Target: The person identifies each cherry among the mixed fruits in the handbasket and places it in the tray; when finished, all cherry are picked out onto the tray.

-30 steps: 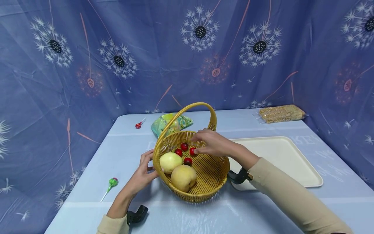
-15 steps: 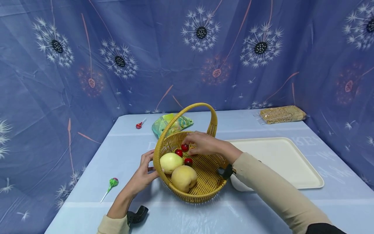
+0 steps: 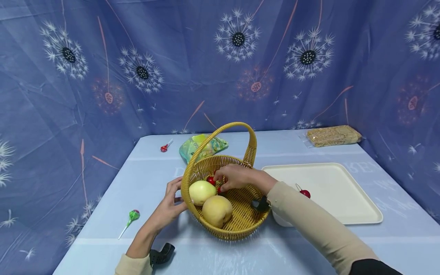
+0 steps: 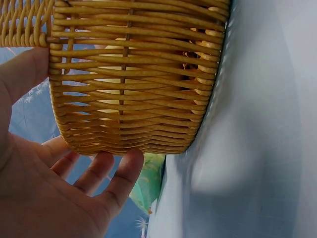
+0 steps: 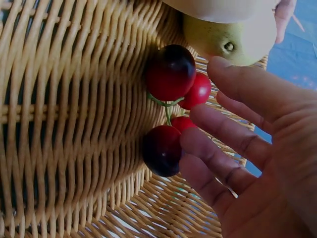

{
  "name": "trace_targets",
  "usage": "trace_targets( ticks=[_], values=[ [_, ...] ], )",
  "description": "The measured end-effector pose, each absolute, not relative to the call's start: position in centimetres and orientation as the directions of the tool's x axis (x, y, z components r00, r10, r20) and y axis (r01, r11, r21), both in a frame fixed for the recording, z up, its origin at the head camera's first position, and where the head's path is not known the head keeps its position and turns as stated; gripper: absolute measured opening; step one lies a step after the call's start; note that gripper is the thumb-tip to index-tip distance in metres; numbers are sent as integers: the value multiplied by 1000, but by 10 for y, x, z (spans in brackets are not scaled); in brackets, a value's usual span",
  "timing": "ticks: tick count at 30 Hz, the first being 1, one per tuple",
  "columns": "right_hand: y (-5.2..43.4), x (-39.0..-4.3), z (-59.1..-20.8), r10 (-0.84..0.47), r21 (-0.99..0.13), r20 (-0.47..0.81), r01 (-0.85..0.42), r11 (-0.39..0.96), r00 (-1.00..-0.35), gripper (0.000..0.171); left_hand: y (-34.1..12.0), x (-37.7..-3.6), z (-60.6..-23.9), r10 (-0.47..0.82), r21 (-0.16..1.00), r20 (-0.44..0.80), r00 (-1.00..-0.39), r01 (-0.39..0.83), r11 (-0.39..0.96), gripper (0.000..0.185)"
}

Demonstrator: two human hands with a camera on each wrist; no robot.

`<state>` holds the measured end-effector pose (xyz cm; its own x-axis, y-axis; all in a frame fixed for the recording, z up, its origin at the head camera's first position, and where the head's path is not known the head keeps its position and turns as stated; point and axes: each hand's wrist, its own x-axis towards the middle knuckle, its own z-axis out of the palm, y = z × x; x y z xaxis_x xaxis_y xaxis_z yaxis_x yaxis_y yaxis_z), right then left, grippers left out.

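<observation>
Right hand (image 3: 234, 177) has dropped to cherries (image 5: 171, 74) inside the basket (image 3: 245, 215), fingers parted; spread left hand (image 3: 166, 208) touches basket's outside.

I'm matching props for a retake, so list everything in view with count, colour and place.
basket: 1, golden-brown, mid-table
large fruits: 2, yellow, in basket
cherries: 4 visible, dark to bright red, in basket
lone cherry: 1, red, on tray
tray: 1, cream, right of basket
lollipops: 2, one red, one green, table's left
bag: 1, green, behind basket
packet: 1, tan, back right
table: 1, pale blue, beneath
curtain: 1, dark blue, behind
wrist devices: 2, black, on wrists
sleeves: 2, beige, on forearms
left hand: 1, bare, against basket
right hand: 1, bare, at cherries
</observation>
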<state>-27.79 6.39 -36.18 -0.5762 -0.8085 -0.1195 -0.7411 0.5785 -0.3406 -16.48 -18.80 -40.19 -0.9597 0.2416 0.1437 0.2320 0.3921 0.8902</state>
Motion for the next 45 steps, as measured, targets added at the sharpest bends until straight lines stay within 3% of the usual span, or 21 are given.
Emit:
trace_targets(
  ticks=[8, 24, 45],
  values=[
    [62, -275, -366, -796, -284, -180, -744, 604, -578, 33, -188, -166, -402, 249, 895, 157, -956, 244, 374, 61],
    [62, -274, -374, -826, -218, -172, -797, 563, -537, 18, -186, -165, -402, 250, 896, 152, -956, 239, 373, 63],
    [88, -262, -322, -804, -387, -55, -729, 564, -592, 32, -187, -166, -403, 250, 891, 167, -954, 255, 376, 62]
  ],
)
